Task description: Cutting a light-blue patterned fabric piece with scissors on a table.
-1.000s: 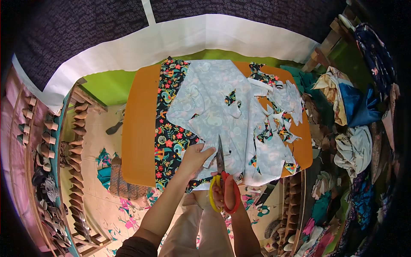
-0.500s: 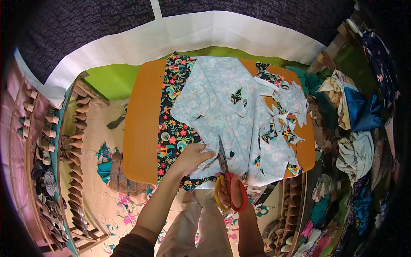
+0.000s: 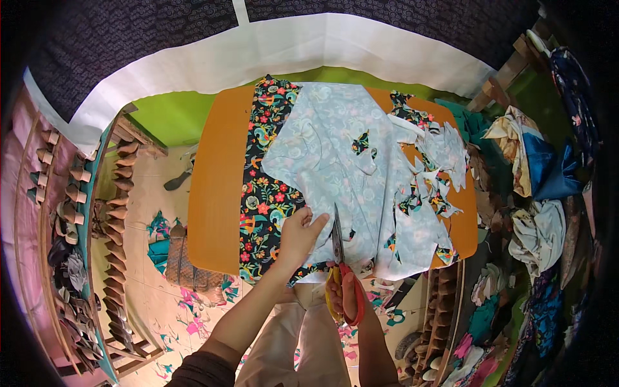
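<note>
A large floral cloth lies on the table, mostly pale underside up, with a black floral strip showing along its left. My right hand grips scissors with one red and one yellow handle, at the table's near edge. Their blades point away from me over the pale cloth and look nearly closed. Just left of the blades, my left hand rests on the cloth, thumb stretched out and apart from the fingers. Ragged floral scraps lie to the right.
The orange-brown table has rounded corners. Racks of wooden shoe lasts stand at the left. Cloth bundles are heaped at the right. Small coloured scraps litter the tiled floor. Dark cloth with a white border hangs beyond the table.
My left hand has shifted slightly up and right, its thumb now spread from the fingers. The scissor blades have tipped a little, staying over the cloth.
</note>
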{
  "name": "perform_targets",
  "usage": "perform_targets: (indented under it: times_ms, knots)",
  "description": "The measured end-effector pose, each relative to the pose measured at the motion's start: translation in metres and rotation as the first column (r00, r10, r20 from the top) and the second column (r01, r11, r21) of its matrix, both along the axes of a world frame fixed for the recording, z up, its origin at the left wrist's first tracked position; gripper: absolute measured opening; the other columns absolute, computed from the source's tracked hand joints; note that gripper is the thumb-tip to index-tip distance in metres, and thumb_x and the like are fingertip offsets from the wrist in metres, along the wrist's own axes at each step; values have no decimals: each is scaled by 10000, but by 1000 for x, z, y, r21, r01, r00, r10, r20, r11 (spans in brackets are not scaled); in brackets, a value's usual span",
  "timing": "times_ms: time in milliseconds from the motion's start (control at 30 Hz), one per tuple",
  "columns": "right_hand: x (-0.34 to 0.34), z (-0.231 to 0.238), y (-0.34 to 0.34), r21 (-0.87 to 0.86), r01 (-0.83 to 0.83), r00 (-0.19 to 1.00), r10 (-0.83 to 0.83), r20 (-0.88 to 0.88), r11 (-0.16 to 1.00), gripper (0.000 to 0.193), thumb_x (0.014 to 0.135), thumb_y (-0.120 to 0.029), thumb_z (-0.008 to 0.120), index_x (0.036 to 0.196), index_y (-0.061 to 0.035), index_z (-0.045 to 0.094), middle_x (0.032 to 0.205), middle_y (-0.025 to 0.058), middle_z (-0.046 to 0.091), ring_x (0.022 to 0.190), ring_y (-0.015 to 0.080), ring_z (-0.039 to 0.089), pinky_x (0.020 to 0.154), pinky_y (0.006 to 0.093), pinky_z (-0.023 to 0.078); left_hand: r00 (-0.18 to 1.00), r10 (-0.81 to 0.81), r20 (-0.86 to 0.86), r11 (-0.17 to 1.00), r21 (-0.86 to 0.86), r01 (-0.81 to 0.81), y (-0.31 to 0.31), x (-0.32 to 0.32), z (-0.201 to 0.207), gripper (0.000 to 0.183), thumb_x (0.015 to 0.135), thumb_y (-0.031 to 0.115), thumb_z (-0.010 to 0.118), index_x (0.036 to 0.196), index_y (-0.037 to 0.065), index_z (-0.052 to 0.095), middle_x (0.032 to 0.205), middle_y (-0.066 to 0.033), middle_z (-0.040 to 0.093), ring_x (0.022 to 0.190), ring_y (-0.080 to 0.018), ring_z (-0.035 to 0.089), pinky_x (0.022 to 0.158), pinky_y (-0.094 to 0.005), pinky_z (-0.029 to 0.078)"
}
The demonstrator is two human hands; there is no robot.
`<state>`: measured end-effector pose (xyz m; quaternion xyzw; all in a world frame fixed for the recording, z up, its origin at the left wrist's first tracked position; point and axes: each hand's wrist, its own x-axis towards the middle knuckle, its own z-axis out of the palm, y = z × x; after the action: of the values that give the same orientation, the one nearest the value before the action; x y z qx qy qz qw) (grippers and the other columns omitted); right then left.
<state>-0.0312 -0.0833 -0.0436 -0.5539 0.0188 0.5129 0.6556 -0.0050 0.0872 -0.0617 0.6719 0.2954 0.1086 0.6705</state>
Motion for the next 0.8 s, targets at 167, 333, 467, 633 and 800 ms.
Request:
perform_targets:
  times_ms: [167, 333, 467, 633, 800]
  knots:
    - [-5, -5, 8, 34, 82, 992, -78, -104, 996, 737, 660, -731, 365, 1142, -172, 376, 719, -47, 335, 479, 32, 266, 394, 173, 226, 996, 73, 58, 983, -171, -62, -9, -3, -7, 267, 777, 171, 604, 684, -13, 434, 593, 11, 363, 565, -60, 304, 486, -218, 285]
    - [-4, -9, 10, 40, 105, 988, -99, -117, 994, 749, 632, -759, 352, 1104, -178, 388, 720, -48, 342, 465, 35, 269, 384, 174, 229, 985, 135, 106, 972, -205, -111, -14, -3, -9, 315, 774, 199, 612, 638, 18, 393, 576, 36, 245, 541, -54, 239, 451, -234, 219]
    - [0, -4, 8, 4, 65, 996, -64, -69, 998, 754, 635, -761, 347, 1088, -161, 393, 696, -43, 346, 443, 35, 263, 364, 180, 220, 999, 45, 9, 996, -74, -44, -9, -6, -10, 352, 760, 210, 628, 591, 29, 377, 561, 47, 241, 526, -52, 228, 442, -244, 208]
    - [0, -3, 1, 2, -9, 1000, 9, -6, 1000, 734, 660, -742, 352, 1088, -147, 391, 679, -40, 349, 439, 32, 270, 358, 179, 213, 998, 58, 17, 939, -340, -49, -6, -5, 2, 217, 740, 163, 637, 645, -3, 534, 589, 18, 489, 529, -34, 393, 462, -209, 313]
    - [4, -8, -4, 115, 21, 989, -3, -149, 993, 779, 654, -732, 387, 1167, -146, 359, 715, -28, 352, 461, 39, 275, 372, 182, 220, 996, -66, -68, 909, -417, 32, 4, -8, 14, 152, 751, 114, 611, 781, -34, 595, 679, -52, 581, 504, -65, 483, 419, -205, 366]
